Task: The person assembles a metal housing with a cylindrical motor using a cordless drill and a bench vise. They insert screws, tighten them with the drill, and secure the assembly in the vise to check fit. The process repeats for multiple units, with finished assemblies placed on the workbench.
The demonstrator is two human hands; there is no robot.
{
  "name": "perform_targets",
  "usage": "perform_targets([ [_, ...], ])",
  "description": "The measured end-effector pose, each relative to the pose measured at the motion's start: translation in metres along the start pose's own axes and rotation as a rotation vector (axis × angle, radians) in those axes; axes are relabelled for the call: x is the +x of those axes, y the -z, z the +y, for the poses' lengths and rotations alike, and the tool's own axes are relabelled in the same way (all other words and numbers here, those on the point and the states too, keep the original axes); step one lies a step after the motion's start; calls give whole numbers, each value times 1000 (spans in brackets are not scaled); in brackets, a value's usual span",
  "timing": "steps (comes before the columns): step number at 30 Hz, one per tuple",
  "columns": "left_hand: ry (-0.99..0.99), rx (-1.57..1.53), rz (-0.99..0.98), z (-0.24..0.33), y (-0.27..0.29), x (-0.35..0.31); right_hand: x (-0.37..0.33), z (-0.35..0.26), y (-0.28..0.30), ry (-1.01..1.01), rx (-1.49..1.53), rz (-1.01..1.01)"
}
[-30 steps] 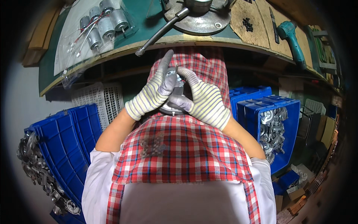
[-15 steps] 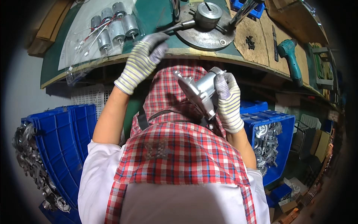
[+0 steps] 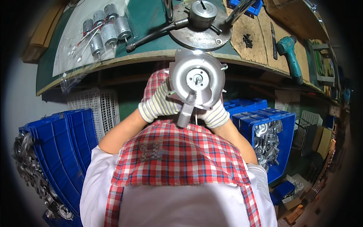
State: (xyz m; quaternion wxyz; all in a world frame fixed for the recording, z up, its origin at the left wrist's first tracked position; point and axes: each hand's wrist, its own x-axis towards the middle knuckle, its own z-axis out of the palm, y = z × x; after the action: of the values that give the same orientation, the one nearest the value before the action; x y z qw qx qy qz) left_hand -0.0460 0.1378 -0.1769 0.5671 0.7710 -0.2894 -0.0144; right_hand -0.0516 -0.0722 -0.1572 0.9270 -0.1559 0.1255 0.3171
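Observation:
A silver metal blower housing (image 3: 177, 73) is held up over my lap, its round open face with a central hub turned upward and its outlet tube pointing down toward my apron. My left hand (image 3: 160, 104), in a striped glove, grips its lower left side. My right hand (image 3: 214, 115), gloved alike, supports it from below at the lower right, most of its fingers hidden behind the housing. Just beyond, on the bench, stands a round metal fixture (image 3: 203, 15) on a heavy disc base, with a long lever handle (image 3: 155, 34) reaching left.
Several small motors (image 3: 109, 32) with wires lie on plastic at the bench's left. To the right are black screws (image 3: 247, 41), a dark slim tool (image 3: 273, 41) and a teal power screwdriver (image 3: 289, 55). Blue crates (image 3: 56, 140) with metal castings (image 3: 268, 143) flank me.
My left hand has come back from the lever handle to the housing. The housing has turned from side-on to face up and shifted left, hiding the motor-like cylinder on its back.

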Motion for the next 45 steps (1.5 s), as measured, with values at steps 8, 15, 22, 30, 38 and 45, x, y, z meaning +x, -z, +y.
perform_targets([
  [8, 134, -438, 23, -19, -10, -10, -3, 11, 30, 665, -1645, -277],
  [15, 38, -239, 268, -28, -10, -7, 8, 27, 50, 234, -521, -12],
  [22, 73, -59, 451, -17, -22, -6, -2, 16, -10, 665, -1448, -110],
  [30, 50, -176, 340, -22, -6, -2, 0, 14, 6, 711, -1471, -193],
  [38, 87, -346, 214, -18, 4, 6, -4, 10, -2, 792, -1749, -179],
  [45, 87, -311, 175, -12, 8, 19, -4, 11, -9, 816, -1631, -184],
])
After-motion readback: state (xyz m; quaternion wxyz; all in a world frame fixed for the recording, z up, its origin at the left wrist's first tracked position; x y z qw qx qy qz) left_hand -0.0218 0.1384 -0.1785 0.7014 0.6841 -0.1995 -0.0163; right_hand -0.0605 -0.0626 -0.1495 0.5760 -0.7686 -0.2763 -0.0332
